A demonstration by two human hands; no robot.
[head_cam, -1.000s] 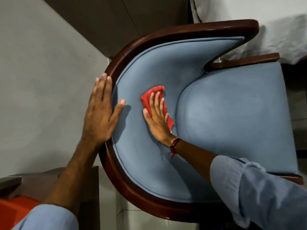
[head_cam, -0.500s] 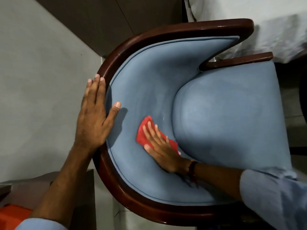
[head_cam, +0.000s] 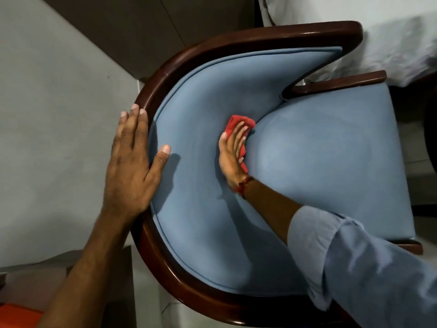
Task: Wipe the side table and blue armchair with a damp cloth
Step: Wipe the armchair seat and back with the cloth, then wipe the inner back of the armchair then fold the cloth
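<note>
The blue armchair [head_cam: 319, 166] fills the view from above, its curved backrest edged by a dark wooden rim. My right hand [head_cam: 230, 155] presses a red cloth [head_cam: 237, 123] flat against the inner backrest, just where it meets the seat cushion. Most of the cloth is hidden under my fingers. My left hand [head_cam: 133, 162] lies flat over the wooden rim on the chair's left side, fingers straight, thumb resting on the blue fabric. The side table [head_cam: 94, 275] shows as a dark brown corner at the lower left, partly behind my left forearm.
A pale wall runs along the left, close behind the chair. White bedding [head_cam: 378, 27] lies at the top right, next to the chair's arm. An orange object [head_cam: 14, 314] sits at the bottom left corner by the table.
My right hand slid the red cloth down the backrest toward me, then back away along the seam by the seat cushion. My left hand stayed on the rim.
</note>
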